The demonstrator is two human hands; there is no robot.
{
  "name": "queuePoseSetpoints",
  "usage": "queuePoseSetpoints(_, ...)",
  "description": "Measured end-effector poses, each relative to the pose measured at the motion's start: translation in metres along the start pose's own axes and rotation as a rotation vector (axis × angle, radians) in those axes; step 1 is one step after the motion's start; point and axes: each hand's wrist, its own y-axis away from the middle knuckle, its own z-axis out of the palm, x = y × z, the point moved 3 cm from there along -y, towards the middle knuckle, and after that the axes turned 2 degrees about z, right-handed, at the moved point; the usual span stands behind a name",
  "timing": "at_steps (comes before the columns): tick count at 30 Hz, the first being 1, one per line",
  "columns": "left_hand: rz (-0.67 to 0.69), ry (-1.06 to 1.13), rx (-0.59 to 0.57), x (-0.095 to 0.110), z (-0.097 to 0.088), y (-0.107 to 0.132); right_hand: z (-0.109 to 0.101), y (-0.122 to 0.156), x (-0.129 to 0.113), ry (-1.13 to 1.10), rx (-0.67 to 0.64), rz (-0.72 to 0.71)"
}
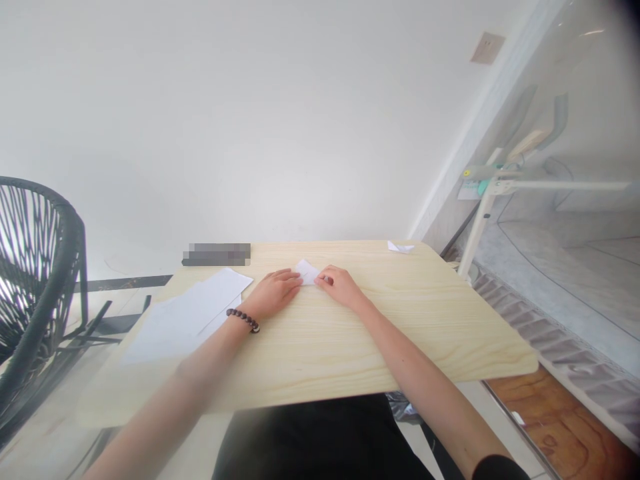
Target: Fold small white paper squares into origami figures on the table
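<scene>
A small folded piece of white paper (307, 271) lies on the light wooden table (400, 320), near its far middle. My left hand (274, 292), with a dark bead bracelet at the wrist, lies flat with its fingertips on the paper's left edge. My right hand (340, 285) rests on the paper's right side, fingers curled and pressing down on it. Both hands touch the paper, which stays on the tabletop.
Several white sheets (190, 313) lie on the table's left part. A small folded paper shape (401, 247) sits at the far right corner. A dark flat object (216, 255) lies at the far edge. A black woven chair (35, 280) stands left; a white-framed stand (487, 200) is right.
</scene>
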Motion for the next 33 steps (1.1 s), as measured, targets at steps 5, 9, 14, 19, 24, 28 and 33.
queuePoseSetpoints(5,0.051,-0.039,-0.042,0.013,-0.002,0.0,0.002,-0.002,0.012,0.055,0.097,0.1)
queuePoseSetpoints(9,0.076,-0.088,-0.081,0.017,-0.003,0.001,0.001,-0.002,0.013,0.082,0.049,0.12)
queuePoseSetpoints(14,0.082,-0.145,-0.142,0.017,-0.005,0.004,-0.002,-0.001,0.01,0.103,-0.058,0.128)
queuePoseSetpoints(19,0.054,-0.163,-0.141,0.017,-0.006,0.004,-0.002,0.0,0.009,0.141,-0.069,0.164)
queuePoseSetpoints(24,0.1,-0.163,-0.144,0.019,-0.004,0.003,-0.002,0.001,0.01,0.206,-0.015,0.226)
queuePoseSetpoints(28,0.105,-0.163,-0.132,0.019,-0.004,0.003,-0.001,0.001,0.012,0.19,-0.03,0.236)
queuePoseSetpoints(33,0.1,-0.154,-0.12,0.018,-0.003,0.003,0.0,0.0,0.013,0.199,-0.031,0.231)
